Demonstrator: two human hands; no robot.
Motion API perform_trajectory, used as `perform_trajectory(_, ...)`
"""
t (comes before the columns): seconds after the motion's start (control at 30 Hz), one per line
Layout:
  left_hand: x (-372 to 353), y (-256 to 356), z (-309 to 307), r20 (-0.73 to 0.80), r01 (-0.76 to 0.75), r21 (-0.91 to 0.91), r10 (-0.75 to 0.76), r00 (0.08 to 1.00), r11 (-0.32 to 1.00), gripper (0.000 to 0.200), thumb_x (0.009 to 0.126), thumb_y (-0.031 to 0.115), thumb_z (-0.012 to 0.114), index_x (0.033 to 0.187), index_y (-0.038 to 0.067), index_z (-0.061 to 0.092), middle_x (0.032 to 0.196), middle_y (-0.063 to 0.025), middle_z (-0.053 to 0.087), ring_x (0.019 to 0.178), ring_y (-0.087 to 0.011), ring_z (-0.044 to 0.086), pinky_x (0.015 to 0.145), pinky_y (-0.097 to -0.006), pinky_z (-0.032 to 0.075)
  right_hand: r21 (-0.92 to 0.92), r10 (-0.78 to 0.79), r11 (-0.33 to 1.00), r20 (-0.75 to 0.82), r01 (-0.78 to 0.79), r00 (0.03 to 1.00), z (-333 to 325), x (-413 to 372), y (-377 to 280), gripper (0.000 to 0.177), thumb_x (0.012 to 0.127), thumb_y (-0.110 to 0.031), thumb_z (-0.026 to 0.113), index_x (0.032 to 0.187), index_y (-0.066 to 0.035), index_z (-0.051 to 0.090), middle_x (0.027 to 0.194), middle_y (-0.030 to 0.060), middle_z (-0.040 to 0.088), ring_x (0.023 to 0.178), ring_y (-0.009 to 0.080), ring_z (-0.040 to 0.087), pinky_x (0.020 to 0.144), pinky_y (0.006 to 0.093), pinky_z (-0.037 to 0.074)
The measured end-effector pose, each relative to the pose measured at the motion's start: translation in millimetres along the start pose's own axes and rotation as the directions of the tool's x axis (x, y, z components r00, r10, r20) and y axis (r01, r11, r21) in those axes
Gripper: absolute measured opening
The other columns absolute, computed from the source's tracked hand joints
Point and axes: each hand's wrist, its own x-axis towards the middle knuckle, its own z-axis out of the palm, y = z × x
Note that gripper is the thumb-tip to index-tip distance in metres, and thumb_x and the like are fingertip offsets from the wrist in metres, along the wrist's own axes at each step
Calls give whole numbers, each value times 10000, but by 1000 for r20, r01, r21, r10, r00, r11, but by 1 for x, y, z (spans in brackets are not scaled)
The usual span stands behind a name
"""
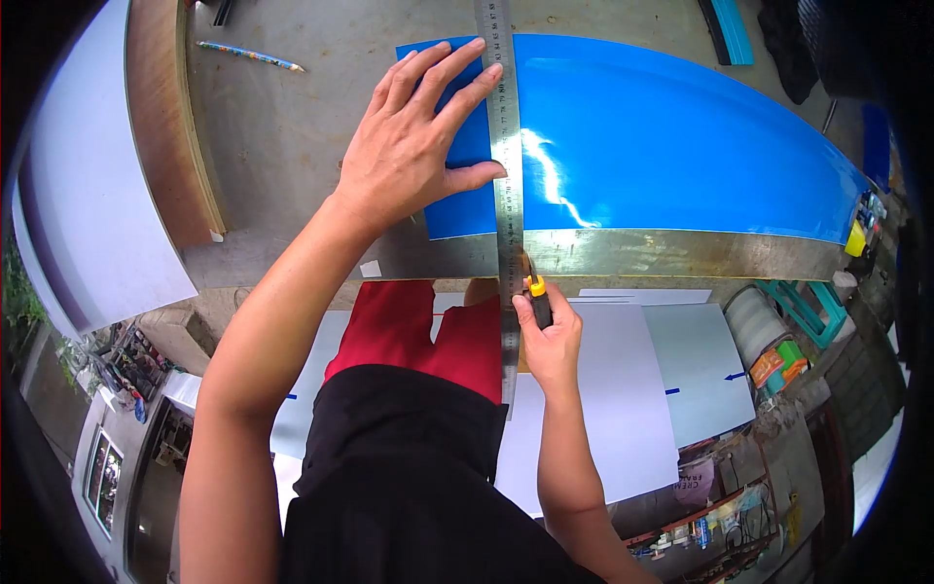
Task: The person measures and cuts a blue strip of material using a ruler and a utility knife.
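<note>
As LH pins ruler (numbered), RH holds cutter.

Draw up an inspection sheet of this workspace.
Surface: grey tabletop, stained; metallic strip along its near edge.
Job's things: blue sheet, glare on it; metal ruler across it, overhanging the near edge; utility knife at that edge.
Clutter: pencil, far left; teal strip, far right.
Hands: left hand spread on the ruler; right hand gripping the utility knife.
Cables: nothing seen for certain.
Surroundings: pale sheets below the table; assorted small items, lower right.
</note>
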Motion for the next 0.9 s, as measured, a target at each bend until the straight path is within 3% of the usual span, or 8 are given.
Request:
perform_trajectory(0.2,1,-2,-2,14,5,-16,-5,1000,1000,1004,719,660,811,1579,303,437,1642,-31,358,1502,-301,331,1252,-509,304,14,-14,1000,10,14,1000,-1,2,-8,296,948,-214,771,1149,-9,703,751,110,663,645,187,602,634,335,492)
perform_trajectory(0.27,1,-1,-3,15,8,-15,-8,1000,1000,998,720,646,814,1578,297,441,1643,-31,359,1501,-300,332,1250,-507,304,-2,77,997,62,-77,995,-3,2,-11,266,967,-177,762,1132,20,696,867,36,694,815,96,599,784,275,516)
perform_trajectory(0.3,1,-1,-4,24,9,-23,-9,1000,1000,996,720,634,817,1576,285,445,1643,-32,361,1501,-300,333,1249,-504,302,-1,72,997,62,-72,995,-2,2,-9,266,967,-177,762,1132,20,696,867,36,694,815,96,599,784,275,516)
perform_trajectory(0.37,2,-1,-6,21,11,-25,-10,1000,1000,993,721,622,820,1574,274,449,1643,-32,363,1500,-299,334,1249,-501,299,-18,-48,999,0,48,999,0,3,-2,309,948,-231,773,1137,4,704,772,135,691,657,207,645,646,350,512)
perform_trajectory(0.5,3,0,-8,38,18,-57,-16,999,998,991,718,603,827,1566,244,458,1643,-33,366,1501,-302,334,1252,-499,285,-28,-37,999,16,38,999,-2,4,-8,310,945,-226,776,1141,4,708,803,143,708,681,217,663,666,349,522)
perform_trajectory(0.53,3,0,-8,45,20,-63,-17,999,998,991,717,598,829,1563,239,461,1644,-34,365,1501,-303,334,1252,-500,281,-31,-41,999,17,42,999,-2,4,-10,310,945,-226,776,1141,4,708,803,143,708,681,217,663,666,349,522)
perform_trajectory(0.6,3,-1,-8,43,20,-69,-17,999,997,987,719,597,828,1562,238,462,1644,-37,364,1502,-304,333,1252,-503,280,-22,61,998,49,-60,997,-4,3,-15,239,960,-172,761,1098,13,696,845,45,694,792,102,605,765,277,517)
perform_trajectory(0.9,4,-1,-10,52,27,-109,-21,998,994,973,731,599,820,1561,234,466,1641,-52,367,1502,-313,332,1258,-517,266,-15,46,999,59,-45,997,-4,3,-11,247,960,-175,767,1103,16,701,857,32,689,813,99,606,780,280,519)
